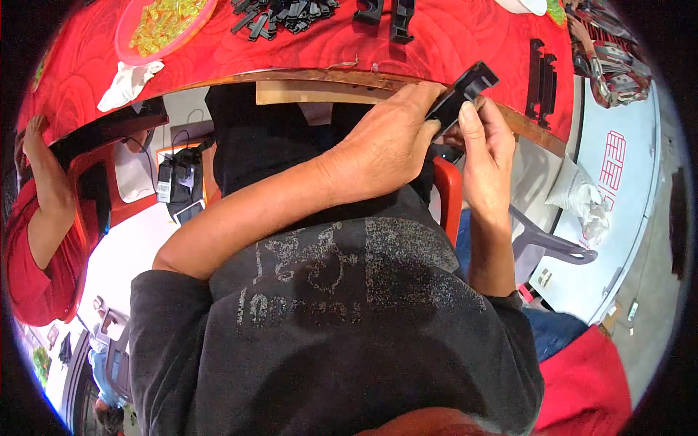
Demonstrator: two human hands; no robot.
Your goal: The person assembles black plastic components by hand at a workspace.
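Just in front of the table's edge, both my hands hold one long black plastic part (456, 93), tilted with its far end up to the right. My left hand (389, 138) is wrapped round its lower left side, and its fingertips are partly hidden behind the part. My right hand (486, 149) pinches the part from the right, thumb on its face. On the red tablecloth ahead lies a pile of small black plastic pieces (291, 16). Similar larger black parts (402, 20) stand to the right of that pile.
A pink tray (125, 45) of yellow translucent pieces sits far left, near a crumpled white cloth (131, 83). More black parts (542, 83) lie in a row on the right of the table. Another person's arm (51, 192) is at the left; red chairs (446, 196) stand close by.
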